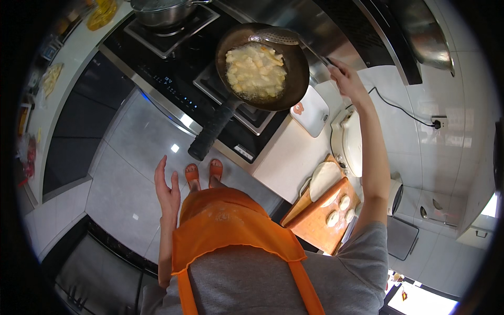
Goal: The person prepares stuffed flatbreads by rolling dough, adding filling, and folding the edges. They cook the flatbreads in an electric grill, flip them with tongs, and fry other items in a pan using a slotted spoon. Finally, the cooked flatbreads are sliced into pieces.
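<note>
My right hand grips the handle of a perforated metal skimmer, whose bowl rests inside the far rim of a dark wok. Pale, battered-looking pieces of food bubble in oil in the wok, which sits over the right-hand burner. The wok's black wrapped handle points back towards me. To the left of that handle, my left hand hangs in the air over the floor, fingers apart and holding nothing.
A steel pot stands on the far left burner. Right of the stove are a white kitchen scale and a cream-coloured appliance with a cord. Nearer, wooden boards hold a flat dough sheet and several dough rounds.
</note>
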`<move>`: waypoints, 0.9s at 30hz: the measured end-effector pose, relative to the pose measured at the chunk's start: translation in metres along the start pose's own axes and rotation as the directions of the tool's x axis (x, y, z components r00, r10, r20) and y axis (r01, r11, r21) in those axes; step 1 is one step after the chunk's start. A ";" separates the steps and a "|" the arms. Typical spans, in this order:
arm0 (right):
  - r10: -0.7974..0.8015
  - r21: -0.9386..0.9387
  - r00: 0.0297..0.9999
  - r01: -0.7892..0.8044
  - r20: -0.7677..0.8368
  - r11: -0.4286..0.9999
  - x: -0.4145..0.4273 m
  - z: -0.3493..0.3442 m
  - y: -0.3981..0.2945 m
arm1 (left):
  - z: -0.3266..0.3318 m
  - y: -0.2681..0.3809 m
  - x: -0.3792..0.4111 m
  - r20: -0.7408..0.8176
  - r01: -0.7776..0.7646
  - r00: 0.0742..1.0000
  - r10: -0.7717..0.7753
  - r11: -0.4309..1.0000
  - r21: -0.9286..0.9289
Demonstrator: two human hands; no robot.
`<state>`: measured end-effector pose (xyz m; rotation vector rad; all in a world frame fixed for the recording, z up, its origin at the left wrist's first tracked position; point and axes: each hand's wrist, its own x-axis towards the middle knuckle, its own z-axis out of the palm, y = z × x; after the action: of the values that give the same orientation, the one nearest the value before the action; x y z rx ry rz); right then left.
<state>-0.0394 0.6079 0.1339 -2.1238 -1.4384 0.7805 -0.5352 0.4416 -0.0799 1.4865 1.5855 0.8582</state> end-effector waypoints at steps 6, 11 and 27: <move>-0.016 -0.232 0.950 0.093 0.311 0.968 0.070 -0.014 -0.066 | 0.002 -0.002 -0.008 -0.042 0.025 0.999 -0.024 1.000 0.013; 0.069 -0.505 0.884 0.199 0.463 0.840 0.084 0.003 -0.140 | 0.002 -0.006 -0.016 -0.062 0.043 0.997 -0.041 0.999 0.030; -0.363 -0.523 0.846 0.528 0.390 0.670 -0.063 -0.086 -0.100 | 0.003 -0.008 -0.007 -0.037 0.021 0.999 -0.022 1.000 -0.009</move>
<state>-0.0671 0.5789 0.2743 -1.9565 -2.5245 0.4178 -0.5363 0.4340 -0.0875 1.4527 1.6198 0.8840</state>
